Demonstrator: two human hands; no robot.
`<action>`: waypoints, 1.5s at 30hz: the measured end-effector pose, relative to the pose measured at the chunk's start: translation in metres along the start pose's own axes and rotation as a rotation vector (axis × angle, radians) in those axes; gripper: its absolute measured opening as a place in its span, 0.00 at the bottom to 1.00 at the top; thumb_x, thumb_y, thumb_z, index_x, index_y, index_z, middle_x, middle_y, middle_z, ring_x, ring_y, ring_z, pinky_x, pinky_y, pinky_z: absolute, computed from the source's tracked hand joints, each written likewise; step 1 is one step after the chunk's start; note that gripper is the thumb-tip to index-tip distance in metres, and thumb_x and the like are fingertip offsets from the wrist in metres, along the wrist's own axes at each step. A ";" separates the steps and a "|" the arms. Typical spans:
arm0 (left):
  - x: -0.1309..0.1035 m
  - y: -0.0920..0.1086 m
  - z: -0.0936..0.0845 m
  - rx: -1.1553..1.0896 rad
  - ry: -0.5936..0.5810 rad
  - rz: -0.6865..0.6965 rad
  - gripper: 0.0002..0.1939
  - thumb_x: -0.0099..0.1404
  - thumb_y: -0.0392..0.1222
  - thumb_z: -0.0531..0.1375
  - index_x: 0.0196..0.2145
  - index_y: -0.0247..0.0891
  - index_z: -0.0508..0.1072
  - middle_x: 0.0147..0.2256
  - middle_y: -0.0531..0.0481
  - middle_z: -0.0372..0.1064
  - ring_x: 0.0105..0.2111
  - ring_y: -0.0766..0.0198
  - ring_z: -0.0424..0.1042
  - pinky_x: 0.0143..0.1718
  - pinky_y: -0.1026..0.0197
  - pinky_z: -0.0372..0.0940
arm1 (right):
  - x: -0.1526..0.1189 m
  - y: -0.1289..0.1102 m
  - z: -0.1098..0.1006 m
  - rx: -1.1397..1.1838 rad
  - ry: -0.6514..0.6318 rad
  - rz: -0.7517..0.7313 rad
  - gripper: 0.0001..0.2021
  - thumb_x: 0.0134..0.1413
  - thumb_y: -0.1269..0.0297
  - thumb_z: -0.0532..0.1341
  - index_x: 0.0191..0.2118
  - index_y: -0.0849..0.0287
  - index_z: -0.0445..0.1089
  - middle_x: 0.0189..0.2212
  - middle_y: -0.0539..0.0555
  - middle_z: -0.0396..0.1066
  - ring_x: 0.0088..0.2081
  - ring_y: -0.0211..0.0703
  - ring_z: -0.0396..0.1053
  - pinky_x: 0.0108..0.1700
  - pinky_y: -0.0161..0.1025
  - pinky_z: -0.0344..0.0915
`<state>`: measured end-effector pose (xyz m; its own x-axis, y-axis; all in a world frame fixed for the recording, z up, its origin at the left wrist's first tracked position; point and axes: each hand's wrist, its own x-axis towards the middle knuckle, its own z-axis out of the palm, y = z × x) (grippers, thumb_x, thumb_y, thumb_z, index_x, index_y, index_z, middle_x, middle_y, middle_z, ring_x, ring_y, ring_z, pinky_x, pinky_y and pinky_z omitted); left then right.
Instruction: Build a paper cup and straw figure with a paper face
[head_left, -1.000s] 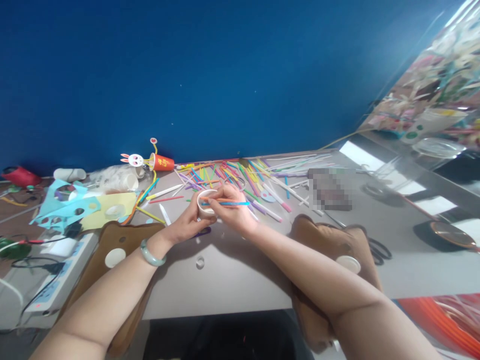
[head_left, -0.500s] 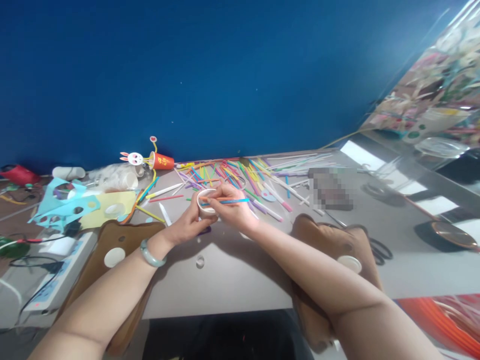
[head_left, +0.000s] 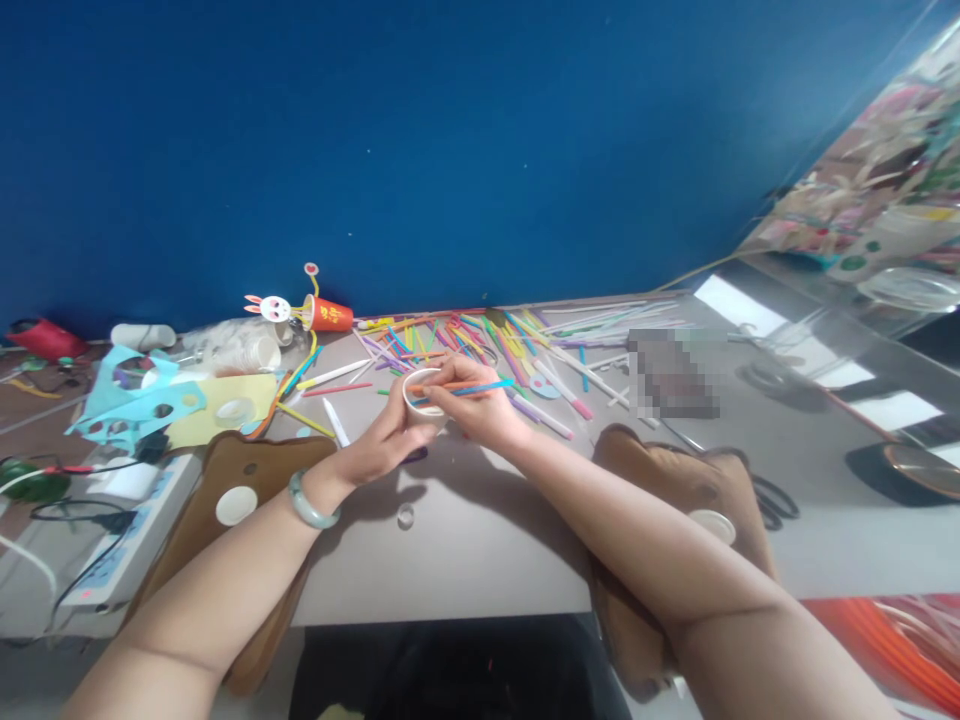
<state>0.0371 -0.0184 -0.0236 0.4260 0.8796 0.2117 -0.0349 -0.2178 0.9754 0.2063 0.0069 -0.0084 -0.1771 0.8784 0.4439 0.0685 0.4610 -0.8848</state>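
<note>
Between the right hand's (head_left: 480, 405) fingers lie orange and blue sticks (head_left: 484, 386).

Under my arms, the brown cushions (head_left: 232, 475) look like soft, matt cloth. The grey bench (head_left: 450, 560) is smooth with a faint sheen; the red cup (head_left: 331, 316) looks like paper, and my pale green bangle (head_left: 313, 502) is smooth and glossy.
</note>
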 end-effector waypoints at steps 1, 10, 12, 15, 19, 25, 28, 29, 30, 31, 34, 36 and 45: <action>0.002 0.003 0.000 -0.073 0.002 0.008 0.31 0.65 0.51 0.63 0.63 0.44 0.64 0.62 0.42 0.64 0.63 0.47 0.61 0.64 0.48 0.59 | 0.001 0.001 0.000 0.040 0.012 0.022 0.11 0.50 0.59 0.67 0.25 0.56 0.69 0.29 0.52 0.75 0.38 0.45 0.73 0.45 0.44 0.68; 0.012 0.001 -0.003 -0.187 0.320 -0.045 0.21 0.59 0.51 0.68 0.47 0.38 0.80 0.48 0.43 0.78 0.52 0.48 0.73 0.56 0.50 0.65 | -0.003 0.008 0.004 0.381 0.108 0.214 0.16 0.45 0.55 0.71 0.26 0.57 0.65 0.28 0.49 0.74 0.30 0.38 0.70 0.34 0.37 0.64; 0.012 -0.002 -0.003 -0.185 0.355 -0.048 0.20 0.58 0.51 0.69 0.45 0.38 0.81 0.47 0.42 0.79 0.51 0.49 0.74 0.55 0.49 0.66 | -0.005 0.008 0.006 0.382 0.110 0.232 0.17 0.44 0.54 0.72 0.26 0.57 0.65 0.28 0.49 0.73 0.29 0.38 0.69 0.34 0.37 0.64; 0.012 -0.002 -0.001 -0.220 0.376 -0.057 0.19 0.56 0.51 0.70 0.43 0.39 0.82 0.45 0.43 0.79 0.48 0.51 0.75 0.54 0.48 0.65 | -0.007 0.006 0.007 0.325 0.101 0.232 0.18 0.45 0.51 0.72 0.26 0.57 0.65 0.27 0.49 0.72 0.29 0.37 0.68 0.33 0.36 0.63; 0.012 0.001 0.000 -0.253 0.368 -0.039 0.18 0.55 0.50 0.71 0.40 0.38 0.82 0.43 0.43 0.80 0.46 0.52 0.76 0.55 0.49 0.65 | -0.006 0.004 0.007 0.321 0.057 0.191 0.19 0.45 0.49 0.72 0.27 0.57 0.65 0.29 0.50 0.74 0.30 0.39 0.68 0.33 0.37 0.64; 0.013 0.002 -0.001 -0.272 0.367 -0.035 0.18 0.54 0.50 0.72 0.39 0.37 0.83 0.40 0.43 0.80 0.44 0.52 0.76 0.53 0.50 0.65 | -0.005 0.004 0.004 0.276 0.012 0.144 0.18 0.46 0.48 0.72 0.27 0.57 0.69 0.32 0.53 0.77 0.35 0.43 0.72 0.37 0.40 0.67; 0.013 0.000 -0.001 -0.275 0.364 -0.045 0.18 0.53 0.50 0.73 0.38 0.36 0.82 0.39 0.43 0.80 0.43 0.53 0.77 0.52 0.50 0.66 | -0.005 0.003 0.004 0.266 0.013 0.149 0.19 0.46 0.47 0.72 0.27 0.57 0.69 0.31 0.53 0.77 0.34 0.43 0.73 0.36 0.40 0.68; 0.013 -0.001 -0.002 -0.271 0.368 -0.042 0.18 0.53 0.50 0.73 0.38 0.36 0.82 0.39 0.43 0.80 0.42 0.53 0.77 0.52 0.51 0.66 | -0.006 0.002 0.004 0.268 0.008 0.151 0.19 0.46 0.47 0.72 0.27 0.57 0.69 0.31 0.54 0.77 0.34 0.43 0.73 0.37 0.40 0.68; 0.013 -0.003 -0.002 -0.269 0.375 -0.035 0.17 0.53 0.49 0.73 0.37 0.37 0.82 0.38 0.44 0.80 0.42 0.54 0.77 0.51 0.51 0.66 | -0.006 0.001 0.005 0.273 -0.001 0.151 0.19 0.46 0.48 0.72 0.27 0.57 0.69 0.32 0.54 0.78 0.35 0.44 0.74 0.38 0.41 0.69; 0.013 -0.004 -0.002 -0.270 0.380 -0.027 0.17 0.52 0.48 0.73 0.37 0.37 0.82 0.37 0.45 0.80 0.41 0.55 0.77 0.50 0.52 0.67 | -0.006 0.000 0.005 0.280 -0.010 0.148 0.18 0.46 0.48 0.72 0.27 0.57 0.70 0.34 0.54 0.78 0.36 0.44 0.74 0.39 0.41 0.69; 0.013 -0.007 -0.001 -0.285 0.379 -0.016 0.15 0.51 0.47 0.74 0.35 0.38 0.81 0.37 0.47 0.80 0.40 0.57 0.76 0.48 0.54 0.67 | -0.006 -0.003 0.006 0.289 -0.020 0.154 0.17 0.46 0.50 0.72 0.27 0.57 0.71 0.36 0.55 0.79 0.38 0.45 0.76 0.42 0.42 0.70; 0.014 -0.006 -0.002 -0.306 0.377 -0.037 0.15 0.52 0.48 0.74 0.35 0.38 0.80 0.37 0.47 0.80 0.39 0.58 0.76 0.47 0.55 0.67 | -0.005 -0.003 0.006 0.289 -0.015 0.185 0.16 0.45 0.51 0.73 0.28 0.57 0.73 0.35 0.54 0.79 0.37 0.44 0.76 0.41 0.42 0.71; 0.018 -0.005 -0.012 -0.267 0.458 -0.116 0.21 0.52 0.57 0.72 0.27 0.36 0.74 0.21 0.54 0.69 0.22 0.69 0.63 0.27 0.64 0.58 | -0.001 0.003 -0.001 0.212 -0.076 0.190 0.18 0.43 0.55 0.73 0.40 0.58 0.78 0.39 0.56 0.80 0.41 0.47 0.77 0.44 0.43 0.72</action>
<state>0.0342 0.0036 -0.0236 0.0054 0.9988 0.0489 -0.2645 -0.0458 0.9633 0.2079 0.0072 -0.0118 -0.2543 0.9307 0.2630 -0.0979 0.2458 -0.9644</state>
